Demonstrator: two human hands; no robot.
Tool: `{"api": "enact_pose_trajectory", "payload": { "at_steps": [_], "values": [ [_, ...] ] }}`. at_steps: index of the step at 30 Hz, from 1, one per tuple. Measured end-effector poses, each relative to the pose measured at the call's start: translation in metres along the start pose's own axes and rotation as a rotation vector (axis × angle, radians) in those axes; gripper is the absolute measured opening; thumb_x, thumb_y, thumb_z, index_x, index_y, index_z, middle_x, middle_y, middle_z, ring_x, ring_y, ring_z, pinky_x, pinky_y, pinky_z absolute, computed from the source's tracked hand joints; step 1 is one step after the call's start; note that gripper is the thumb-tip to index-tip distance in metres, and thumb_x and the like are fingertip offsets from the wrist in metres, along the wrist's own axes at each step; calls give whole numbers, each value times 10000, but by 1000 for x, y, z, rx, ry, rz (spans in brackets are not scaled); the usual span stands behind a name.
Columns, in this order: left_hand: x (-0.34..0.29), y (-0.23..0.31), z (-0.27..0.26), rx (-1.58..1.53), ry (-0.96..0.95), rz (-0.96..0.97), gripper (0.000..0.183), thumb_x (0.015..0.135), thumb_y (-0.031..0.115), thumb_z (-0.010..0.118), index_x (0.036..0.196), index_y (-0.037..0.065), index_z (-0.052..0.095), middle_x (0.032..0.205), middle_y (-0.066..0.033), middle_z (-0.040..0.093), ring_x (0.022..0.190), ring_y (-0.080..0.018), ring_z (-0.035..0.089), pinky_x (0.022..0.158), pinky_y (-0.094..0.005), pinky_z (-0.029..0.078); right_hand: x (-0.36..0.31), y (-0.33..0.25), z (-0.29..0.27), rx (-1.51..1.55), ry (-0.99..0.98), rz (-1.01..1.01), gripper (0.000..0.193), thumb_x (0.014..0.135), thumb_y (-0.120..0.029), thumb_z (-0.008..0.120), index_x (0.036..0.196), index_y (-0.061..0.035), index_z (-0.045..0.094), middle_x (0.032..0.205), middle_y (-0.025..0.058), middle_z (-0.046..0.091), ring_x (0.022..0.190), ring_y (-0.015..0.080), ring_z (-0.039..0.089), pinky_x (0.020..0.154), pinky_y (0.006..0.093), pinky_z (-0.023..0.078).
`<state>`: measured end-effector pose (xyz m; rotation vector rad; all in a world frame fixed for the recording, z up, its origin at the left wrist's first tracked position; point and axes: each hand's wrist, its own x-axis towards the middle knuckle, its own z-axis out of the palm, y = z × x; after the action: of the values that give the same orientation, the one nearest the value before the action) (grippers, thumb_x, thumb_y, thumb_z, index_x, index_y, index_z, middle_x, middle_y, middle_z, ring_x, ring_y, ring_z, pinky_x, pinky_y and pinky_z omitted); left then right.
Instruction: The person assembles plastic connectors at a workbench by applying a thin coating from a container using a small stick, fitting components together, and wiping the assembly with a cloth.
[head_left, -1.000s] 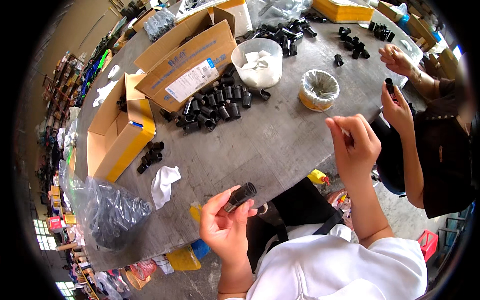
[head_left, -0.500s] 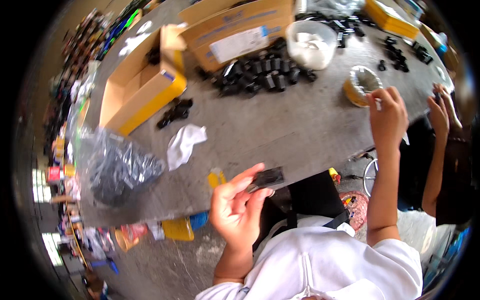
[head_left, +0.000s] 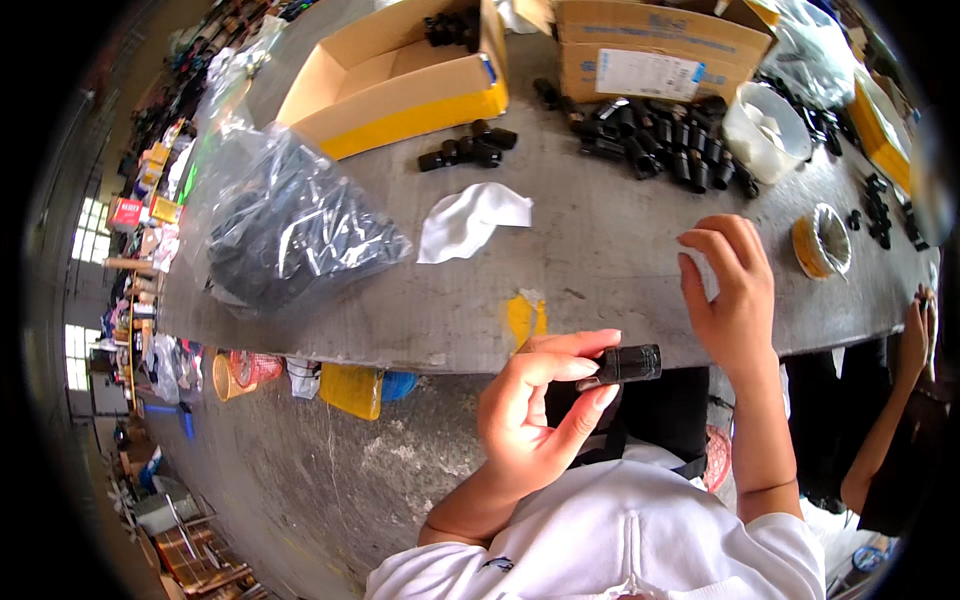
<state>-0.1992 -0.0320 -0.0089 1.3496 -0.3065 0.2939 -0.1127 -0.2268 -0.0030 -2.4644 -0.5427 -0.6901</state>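
Right hand (head_left: 738, 290) has left the small yellow-sided, bag-lined round tub (head_left: 806, 250), where it pinched something white half a second ago. Now fingers curled and parted, nothing visible between; likely free, judging by that gap. Left hand (head_left: 540, 415) unchanged: thumb and fingers pinch a glossy black cylindrical tube (head_left: 634, 364), nearly level, outer end rightward, just off the grey table's (head_left: 620, 275) near edge. Right forearm upright, hand farther out than left, thumb side leftward.
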Motion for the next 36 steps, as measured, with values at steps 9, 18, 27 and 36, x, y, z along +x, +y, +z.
{"api": "enact_pose_trajectory", "payload": {
  "at_steps": [9,18,27,36],
  "values": [
    [-10,-1,-43,1,166,-13,277,819,-61,659,1026,7,488,1120,-253,596,1019,-241,594,908,-339,457,72,-29,75,-18,-201,-198,270,756,-15,620,1022,-31,577,1077,97,564,970,307,571,824,384,490],
    [-17,1,-67,13,258,-39,266,815,-64,651,1021,1,495,1103,-253,589,1045,-253,599,878,-327,490,124,-21,169,-241,-232,-282,292,794,-66,571,1076,-124,614,1049,69,591,1005,248,577,794,363,515],
    [-16,6,-75,15,279,-30,258,818,-71,642,1017,-7,490,1111,-259,579,1036,-250,601,886,-333,497,111,-19,130,239,-206,19,176,784,-25,629,951,-56,585,910,96,619,783,256,621,702,340,506],
    [2,18,-51,-9,303,53,330,826,114,667,1052,17,447,1055,-257,589,759,-174,587,707,-273,490,33,-69,10,1669,-330,407,330,803,15,703,1074,2,516,1044,184,655,815,174,667,680,271,559]
  ]
}}
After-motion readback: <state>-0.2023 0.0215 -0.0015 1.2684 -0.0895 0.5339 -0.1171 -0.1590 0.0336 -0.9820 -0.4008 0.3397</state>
